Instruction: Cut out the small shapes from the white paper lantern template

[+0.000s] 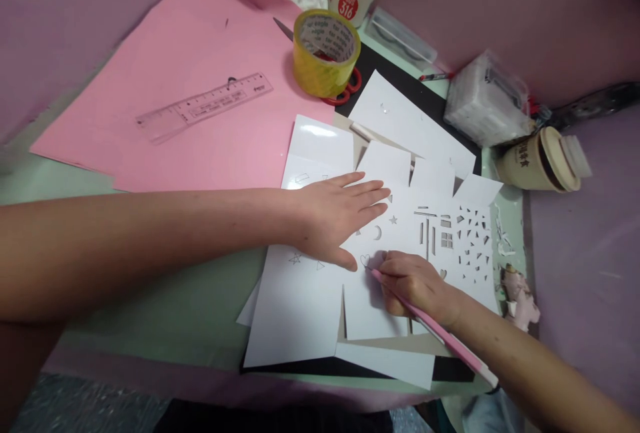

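Observation:
My left hand lies flat on a white card, its fingers spread and pointing right. Just below and right of it, my right hand grips a pink pen-like cutting tool, whose tip touches the card at a small drawn heart. Around the hands the card has cut-outs: a star, a crescent moon, a window shape and, further right, several small triangular holes. Pencil outlines of a star and a triangle show left of the thumb. The card's flaps stick out along its upper and lower edges.
Pink sheets with a clear ruler cover the upper left. Yellow tape sits over red-handled scissors. At the right are a clear plastic box, a paper cup and paper scraps. A black mat lies beneath the card.

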The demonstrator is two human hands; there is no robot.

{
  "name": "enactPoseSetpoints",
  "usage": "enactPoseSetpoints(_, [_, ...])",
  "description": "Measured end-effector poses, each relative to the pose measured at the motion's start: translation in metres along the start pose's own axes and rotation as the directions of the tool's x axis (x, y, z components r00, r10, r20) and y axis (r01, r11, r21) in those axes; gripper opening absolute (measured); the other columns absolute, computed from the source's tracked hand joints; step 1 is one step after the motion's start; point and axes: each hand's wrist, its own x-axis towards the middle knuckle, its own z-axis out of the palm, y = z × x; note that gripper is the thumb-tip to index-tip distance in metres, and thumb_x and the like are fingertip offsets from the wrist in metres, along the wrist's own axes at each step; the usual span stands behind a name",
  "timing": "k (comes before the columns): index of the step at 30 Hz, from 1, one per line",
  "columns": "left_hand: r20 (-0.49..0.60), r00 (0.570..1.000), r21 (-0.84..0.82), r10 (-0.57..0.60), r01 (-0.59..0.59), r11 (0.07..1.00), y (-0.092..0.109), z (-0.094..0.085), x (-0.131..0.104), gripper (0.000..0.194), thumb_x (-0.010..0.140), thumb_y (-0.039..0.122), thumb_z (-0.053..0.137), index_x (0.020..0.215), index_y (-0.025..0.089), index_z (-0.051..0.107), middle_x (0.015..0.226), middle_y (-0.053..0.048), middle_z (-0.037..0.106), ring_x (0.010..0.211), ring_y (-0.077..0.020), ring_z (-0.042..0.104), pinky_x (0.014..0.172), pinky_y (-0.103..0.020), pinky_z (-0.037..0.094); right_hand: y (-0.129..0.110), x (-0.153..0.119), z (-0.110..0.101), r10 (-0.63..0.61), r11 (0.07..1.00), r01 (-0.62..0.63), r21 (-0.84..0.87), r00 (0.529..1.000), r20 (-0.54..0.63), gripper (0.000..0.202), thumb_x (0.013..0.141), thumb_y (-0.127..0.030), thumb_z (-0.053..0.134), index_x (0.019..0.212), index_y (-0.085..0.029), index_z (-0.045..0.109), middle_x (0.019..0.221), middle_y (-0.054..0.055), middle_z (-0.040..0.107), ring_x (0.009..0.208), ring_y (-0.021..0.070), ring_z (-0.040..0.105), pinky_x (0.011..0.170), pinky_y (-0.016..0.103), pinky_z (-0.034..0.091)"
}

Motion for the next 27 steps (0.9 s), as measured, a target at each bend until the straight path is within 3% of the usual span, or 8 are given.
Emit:
enactPoseSetpoints(6, [-0.047,0.998,0.014,0.032,-0.032,0.999,0.0,0.0,-0.001,0.09,0.078,0.062,0.058,0.153,0.019,0.033,0.163,-0.005,0.02,0.151,-0.0307,0.007,0.124,-0.042,0.008,-0.004,-0.003,0.0,0.131,0.991,-0.132,0.032,0.991,0.018,0.016,0.084,-0.01,0.056,0.075,-0.024,0.055,0.066,0.0,0.061,0.05,0.014,0.051,0.043,0.028,0.043])
enactPoseSetpoints(9, [-0.048,0.998,0.012,0.028,-0.027,1.0,0.001,0.0,-0.001,0.09,0.078,0.062,0.059,0.153,0.02,0.033,0.163,-0.005,0.02,0.151,-0.0304,0.007,0.124,-0.043,0.009,-0.012,-0.003,-0.004,0.295,0.944,-0.267,0.196,0.946,-0.134,0.014,0.086,-0.008,0.057,0.09,-0.021,0.062,0.078,0.005,0.066,0.066,0.0178,0.064,0.052,0.028,0.051])
enactPoseSetpoints(12, [-0.038,0.999,0.013,0.02,-0.019,1.0,0.002,-0.001,-0.001,0.092,0.077,0.063,0.06,0.154,0.021,0.032,0.163,-0.004,0.019,0.151,-0.0299,0.007,0.124,-0.042,0.008,-0.017,-0.002,-0.013,0.412,0.86,-0.3,0.413,0.886,-0.213,0.018,0.087,-0.016,0.063,0.104,-0.023,0.064,0.091,0.007,0.068,0.083,0.0209,0.067,0.062,0.032,0.055])
enactPoseSetpoints(16, [-0.028,0.999,0.033,0.024,-0.023,0.999,0.001,0.0,-0.001,0.1,0.074,0.069,0.06,0.155,0.018,0.03,0.164,-0.006,0.015,0.152,-0.0295,0.006,0.124,-0.041,0.002,-0.016,0.001,-0.025,0.558,0.711,-0.389,0.585,0.819,-0.134,0.013,0.084,-0.021,0.071,0.097,-0.025,0.069,0.086,0.005,0.067,0.08,0.018,0.064,0.062,0.03,0.052])
enactPoseSetpoints(19, [-0.052,0.998,0.028,0.037,-0.036,0.999,-0.001,0.003,0.0,0.104,0.071,0.073,0.06,0.154,0.018,0.03,0.164,-0.007,0.015,0.151,-0.0308,0.006,0.124,-0.041,0.002,-0.016,0.009,-0.028,0.666,0.523,-0.453,0.722,0.746,-0.015,0.012,0.081,-0.025,0.075,0.091,-0.023,0.068,0.089,0.004,0.067,0.069,0.0136,0.06,0.055,0.026,0.047])
enactPoseSetpoints(22, [-0.059,0.998,0.022,0.039,-0.038,0.999,-0.001,0.004,0.0,0.105,0.07,0.074,0.06,0.154,0.019,0.031,0.164,-0.006,0.016,0.151,-0.0314,0.006,0.124,-0.041,0.002,-0.018,0.026,-0.029,0.737,0.363,-0.548,0.754,0.663,0.127,0.011,0.083,-0.029,0.071,0.084,-0.02,0.065,0.068,-0.001,0.059,0.052,0.009,0.047,0.044,0.022,0.036])
enactPoseSetpoints(24, [-0.05,0.998,0.021,0.03,-0.028,0.999,-0.001,0.004,0.0,0.105,0.07,0.073,0.061,0.154,0.019,0.031,0.164,-0.006,0.015,0.151,-0.0311,0.006,0.124,-0.041,0.002,-0.017,0.038,-0.032,0.758,0.355,-0.631,0.69,0.626,0.184,0.011,0.082,-0.027,0.07,0.082,-0.019,0.063,0.064,-0.003,0.057,0.05,0.0086,0.045,0.044,0.022,0.035])
enactPoseSetpoints(27, [-0.043,0.999,0.017,0.016,-0.016,1.0,0.0,0.002,0.0,0.103,0.069,0.072,0.061,0.153,0.019,0.032,0.164,-0.005,0.015,0.152,-0.0309,0.005,0.124,-0.04,0.002,-0.013,0.052,-0.036,0.685,0.467,-0.68,0.565,0.683,0.256,0.008,0.081,-0.024,0.069,0.084,-0.018,0.063,0.072,0.0,0.063,0.057,0.0109,0.053,0.049,0.023,0.042])
